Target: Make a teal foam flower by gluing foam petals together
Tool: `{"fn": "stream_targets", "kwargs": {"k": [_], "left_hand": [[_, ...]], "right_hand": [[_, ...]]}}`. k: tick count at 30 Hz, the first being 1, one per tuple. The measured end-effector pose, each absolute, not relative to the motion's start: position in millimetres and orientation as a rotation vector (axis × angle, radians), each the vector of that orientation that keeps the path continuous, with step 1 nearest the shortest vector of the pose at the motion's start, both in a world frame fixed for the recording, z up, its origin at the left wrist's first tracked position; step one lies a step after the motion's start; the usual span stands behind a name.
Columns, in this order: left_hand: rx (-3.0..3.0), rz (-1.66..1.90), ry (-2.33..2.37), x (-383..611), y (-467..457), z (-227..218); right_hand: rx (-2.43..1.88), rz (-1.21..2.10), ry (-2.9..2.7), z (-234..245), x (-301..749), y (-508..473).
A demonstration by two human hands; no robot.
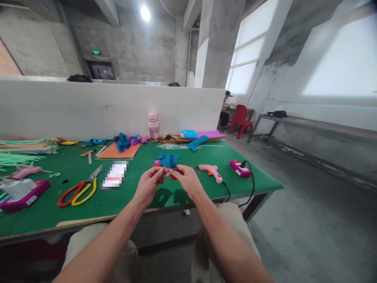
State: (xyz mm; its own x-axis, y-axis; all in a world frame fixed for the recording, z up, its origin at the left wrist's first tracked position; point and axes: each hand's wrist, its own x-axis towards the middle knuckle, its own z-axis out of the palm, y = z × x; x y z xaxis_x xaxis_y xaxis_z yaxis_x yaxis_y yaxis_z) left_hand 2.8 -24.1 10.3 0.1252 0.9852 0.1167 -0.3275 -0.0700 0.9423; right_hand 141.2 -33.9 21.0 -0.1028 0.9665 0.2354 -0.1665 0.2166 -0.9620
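Both of my hands are raised over the green table [123,200], fingertips pinched together on a small blue felt flower [169,160]. My left hand [149,184] grips it from the left and below, where a bit of red shows. My right hand [186,177] pinches its right side. More blue felt pieces lie on the table just behind the flower.
A pink glue gun [210,171] and a magenta box [240,168] with a black cable lie to the right. Red and yellow scissors [79,189] lie left, an orange sheet [118,151] and pink bottle [153,125] behind. A white partition backs the table. A person sits by a red chair [241,119].
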Motion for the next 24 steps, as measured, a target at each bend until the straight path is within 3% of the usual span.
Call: {"fn": "stream_targets", "kwargs": {"k": [24], "left_hand": [[1.08,1.165,0.603,-2.2,-24.1,12.7]], "right_hand": [[-0.885,1.335,-1.286,18.2,135.5,-39.5]]}}
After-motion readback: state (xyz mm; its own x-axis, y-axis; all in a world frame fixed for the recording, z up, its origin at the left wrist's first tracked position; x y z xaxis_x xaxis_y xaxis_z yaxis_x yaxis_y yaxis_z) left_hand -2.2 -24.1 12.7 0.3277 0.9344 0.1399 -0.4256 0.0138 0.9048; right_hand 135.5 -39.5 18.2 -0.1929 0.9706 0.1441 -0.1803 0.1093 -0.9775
